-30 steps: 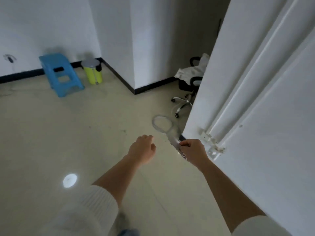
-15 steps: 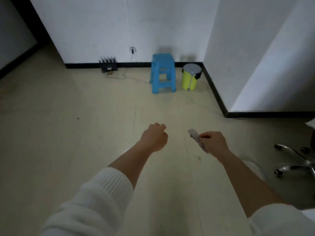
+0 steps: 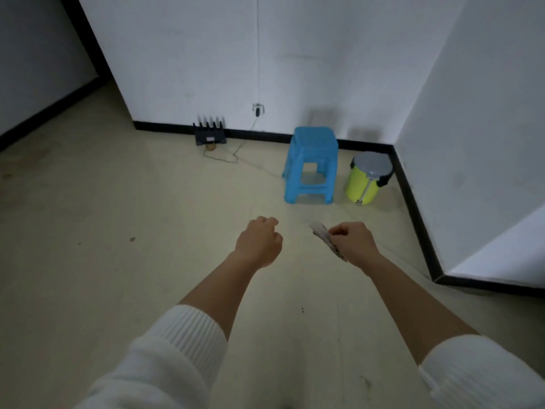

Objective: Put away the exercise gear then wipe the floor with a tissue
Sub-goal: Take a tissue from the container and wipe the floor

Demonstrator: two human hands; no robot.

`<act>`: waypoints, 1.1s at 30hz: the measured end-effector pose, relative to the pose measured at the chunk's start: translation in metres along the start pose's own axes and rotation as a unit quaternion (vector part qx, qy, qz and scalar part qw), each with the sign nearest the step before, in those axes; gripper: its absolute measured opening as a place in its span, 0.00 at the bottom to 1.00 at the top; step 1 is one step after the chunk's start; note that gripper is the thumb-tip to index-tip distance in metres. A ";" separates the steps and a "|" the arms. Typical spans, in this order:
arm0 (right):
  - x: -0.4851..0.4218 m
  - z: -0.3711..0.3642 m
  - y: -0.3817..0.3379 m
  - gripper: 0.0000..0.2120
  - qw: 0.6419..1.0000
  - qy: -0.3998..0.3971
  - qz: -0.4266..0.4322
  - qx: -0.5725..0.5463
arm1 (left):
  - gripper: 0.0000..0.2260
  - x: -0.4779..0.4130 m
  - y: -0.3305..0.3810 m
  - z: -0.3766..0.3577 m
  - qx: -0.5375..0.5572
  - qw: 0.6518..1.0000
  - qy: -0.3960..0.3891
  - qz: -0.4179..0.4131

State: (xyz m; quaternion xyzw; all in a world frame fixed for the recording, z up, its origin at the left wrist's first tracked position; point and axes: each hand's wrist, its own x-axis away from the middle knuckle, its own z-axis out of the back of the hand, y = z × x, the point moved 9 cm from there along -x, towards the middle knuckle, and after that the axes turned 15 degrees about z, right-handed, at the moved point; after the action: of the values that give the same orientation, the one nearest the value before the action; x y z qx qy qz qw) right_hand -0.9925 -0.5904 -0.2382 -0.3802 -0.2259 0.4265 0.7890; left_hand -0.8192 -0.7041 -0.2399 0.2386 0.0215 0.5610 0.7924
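**A:** We stand in a bare room with matte white walls [image 3: 295, 54], black skirting, and a smooth beige floor [image 3: 118, 261] dotted with a few dark specks.

**B:** Let's take the blue moulded-plastic stool [image 3: 311, 165] as our marker. Just right of it is a round yellow-green bin with a grey lid [image 3: 367, 180]. Left of it, against the wall, is a black box router with upright antennas [image 3: 210, 134].

**A:** And our hands?

**B:** Both are held out on our side of the stool, apart, in mid-air. Our left hand [image 3: 261, 242] is curled into a fist with nothing showing in it. Our right hand [image 3: 352, 242] pinches a pale flat strip [image 3: 320, 231], which sticks out towards the stool.

**A:** Is it gear or tissue?

**B:** We cannot tell. It looks thin, pale and limp-edged, and most of it is hidden in the fist.

**A:** Why do we hold it so?

**B:** We judge that the pinch keeps something light and slippery from sliding out while we carry it. The specks suggest the floor is not yet wiped.
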 end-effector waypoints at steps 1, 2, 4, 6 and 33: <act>-0.030 0.004 -0.003 0.06 1.000 0.005 0.000 -0.005 | 0.19 -0.027 0.009 0.008 0.004 1.000 0.004 -0.002; -0.059 0.005 -0.006 0.05 1.000 0.007 0.001 -0.010 | 0.19 -0.053 0.015 0.015 0.007 1.000 0.008 0.000; -0.115 0.002 -0.010 0.06 1.000 0.000 0.006 -0.021 | 0.19 -0.108 0.024 0.026 0.008 1.000 0.018 0.009; -0.174 -0.005 -0.010 0.07 0.999 -0.009 0.009 -0.040 | 0.19 -0.167 0.033 0.034 0.009 1.000 0.023 0.018; -0.899 0.066 0.155 0.13 0.999 -0.003 -0.051 -0.003 | 0.13 -0.866 0.290 -0.066 0.258 0.933 -0.130 0.215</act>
State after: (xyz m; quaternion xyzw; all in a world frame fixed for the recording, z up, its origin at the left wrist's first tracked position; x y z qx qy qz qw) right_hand -1.5952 -1.2698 -0.3499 -0.3694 -0.2480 0.3864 0.8079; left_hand -1.4144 -1.3854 -0.3839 0.5045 0.0108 0.6575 0.5595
